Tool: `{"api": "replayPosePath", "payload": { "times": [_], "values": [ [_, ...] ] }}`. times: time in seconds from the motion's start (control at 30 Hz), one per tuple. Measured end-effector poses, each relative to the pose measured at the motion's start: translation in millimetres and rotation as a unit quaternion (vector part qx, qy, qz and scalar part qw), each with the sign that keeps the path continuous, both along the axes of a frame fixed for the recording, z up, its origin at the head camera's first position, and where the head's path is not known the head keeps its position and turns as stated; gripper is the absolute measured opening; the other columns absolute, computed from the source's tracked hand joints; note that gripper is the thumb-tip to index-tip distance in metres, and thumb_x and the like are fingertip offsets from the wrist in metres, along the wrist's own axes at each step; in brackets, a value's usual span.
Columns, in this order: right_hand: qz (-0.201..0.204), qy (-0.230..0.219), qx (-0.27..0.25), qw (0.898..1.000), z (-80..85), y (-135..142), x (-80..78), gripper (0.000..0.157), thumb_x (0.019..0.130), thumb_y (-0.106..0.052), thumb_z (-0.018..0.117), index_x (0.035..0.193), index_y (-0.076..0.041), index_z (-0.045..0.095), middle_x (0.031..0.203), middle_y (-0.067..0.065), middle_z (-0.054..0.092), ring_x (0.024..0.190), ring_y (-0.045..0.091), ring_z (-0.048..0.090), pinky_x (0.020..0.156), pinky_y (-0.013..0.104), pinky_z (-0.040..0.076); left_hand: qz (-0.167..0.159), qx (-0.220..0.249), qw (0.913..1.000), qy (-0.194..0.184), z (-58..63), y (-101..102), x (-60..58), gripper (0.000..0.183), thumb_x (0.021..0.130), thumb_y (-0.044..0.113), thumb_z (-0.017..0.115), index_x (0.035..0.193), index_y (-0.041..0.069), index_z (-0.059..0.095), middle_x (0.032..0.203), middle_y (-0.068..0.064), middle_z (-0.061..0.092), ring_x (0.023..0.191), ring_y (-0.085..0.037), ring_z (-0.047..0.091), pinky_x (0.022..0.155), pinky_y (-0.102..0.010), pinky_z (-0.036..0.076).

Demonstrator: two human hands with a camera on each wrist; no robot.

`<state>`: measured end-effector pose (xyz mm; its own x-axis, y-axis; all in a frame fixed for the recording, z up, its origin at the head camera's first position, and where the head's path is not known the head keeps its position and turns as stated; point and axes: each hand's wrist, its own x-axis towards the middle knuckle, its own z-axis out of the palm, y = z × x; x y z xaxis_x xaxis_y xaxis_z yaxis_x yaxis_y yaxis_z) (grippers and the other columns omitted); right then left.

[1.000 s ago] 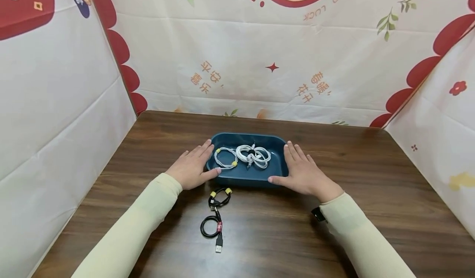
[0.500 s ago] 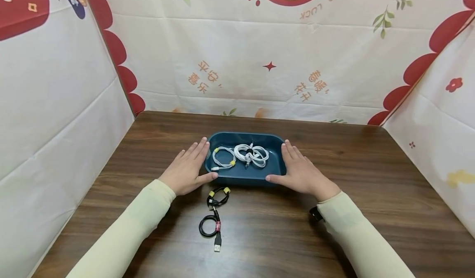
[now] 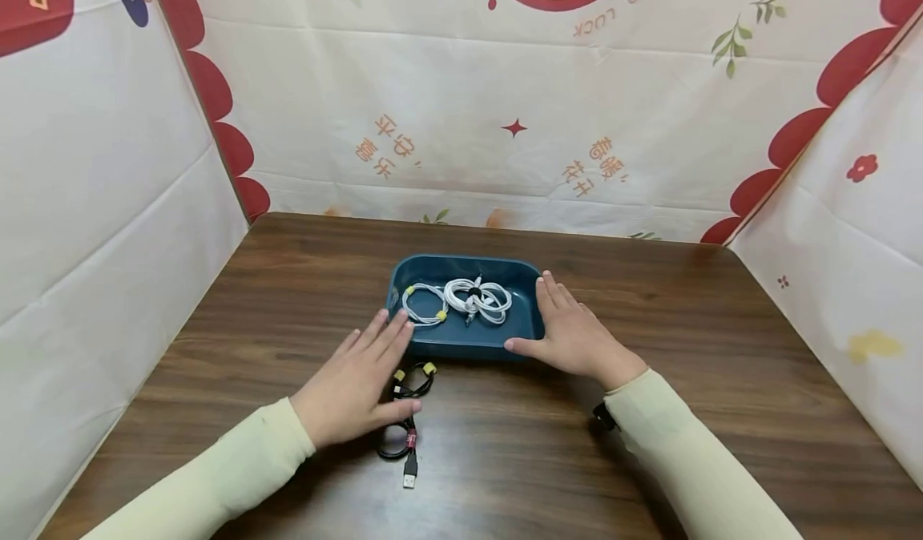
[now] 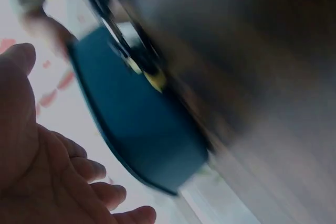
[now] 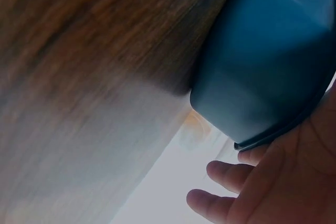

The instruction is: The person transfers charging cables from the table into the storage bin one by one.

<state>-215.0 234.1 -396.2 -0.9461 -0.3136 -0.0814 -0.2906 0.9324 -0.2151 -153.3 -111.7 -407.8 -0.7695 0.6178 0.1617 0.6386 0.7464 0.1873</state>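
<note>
A dark blue tray point(image 3: 461, 349) sits mid-table and holds two coiled white cables point(image 3: 477, 300), one with yellow ties point(image 3: 424, 306). My right hand point(image 3: 557, 325) lies flat against the tray's right wall, fingers straight, thumb along the front corner. My left hand point(image 3: 375, 368) lies flat on the table in front of the tray's left corner. It partly covers a coiled black cable point(image 3: 408, 436) that has yellow and red ties and a USB plug. The left wrist view is blurred: palm point(image 4: 42, 182), tray point(image 4: 136, 129). The right wrist view shows the tray's wall point(image 5: 268, 66) by my fingers point(image 5: 226, 179).
The brown wooden table point(image 3: 649, 444) is boxed in by printed cloth walls point(image 3: 108, 203) at the left, back and right. A dark wrist strap point(image 3: 602, 417) shows under my right sleeve.
My left hand has left the tray's left side and drawn back toward me onto the black cable. The right hand stays at the tray's right wall.
</note>
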Motion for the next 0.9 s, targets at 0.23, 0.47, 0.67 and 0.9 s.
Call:
{"api": "replayPosePath", "payload": {
  "times": [0.23,0.47,0.67,0.9],
  "values": [
    [-0.009,0.012,0.014,1.0,-1.3,-2,0.0,0.119,0.082,-0.082,0.05,0.158,0.002,0.011,0.165,0.018,0.003,0.15,0.04,0.004,0.112,0.069,0.008,-0.039,-0.008,0.999,0.022,0.2,4,18.0,0.093,0.091,0.066,0.056,0.156,0.005,0.03,0.164,-0.011,0.019,0.151,-0.03,0.009,0.112,-0.059,0.027],
    [-0.008,0.016,0.009,1.0,-2.7,0,-0.1,0.122,0.081,-0.084,0.048,0.157,0.003,0.011,0.165,0.019,0.004,0.151,0.037,0.003,0.113,0.067,0.006,-0.042,-0.019,0.9986,0.027,-5.8,0,21.6,0.092,0.089,0.063,0.062,0.153,0.002,0.036,0.161,-0.013,0.026,0.149,-0.034,0.019,0.11,-0.061,0.028],
    [-0.004,0.016,0.01,1.0,-3.0,1,0.5,0.126,0.077,-0.09,0.042,0.157,0.003,0.01,0.164,0.02,0.003,0.151,0.037,0.004,0.114,0.067,0.006,-0.044,-0.02,0.9987,0.018,-8.3,1,29.7,0.089,0.089,0.061,0.061,0.152,0.003,0.038,0.161,-0.013,0.027,0.148,-0.035,0.02,0.111,-0.062,0.027],
    [-0.005,0.013,0.007,1.0,-3.2,1,0.6,0.122,0.08,-0.084,0.047,0.157,0.003,0.011,0.165,0.019,0.003,0.151,0.037,0.003,0.113,0.067,0.008,-0.054,-0.031,0.998,0.013,-10.9,3,36.7,0.088,0.087,0.058,0.066,0.152,0.004,0.039,0.16,-0.015,0.028,0.147,-0.038,0.023,0.109,-0.063,0.029]
  ]
}}
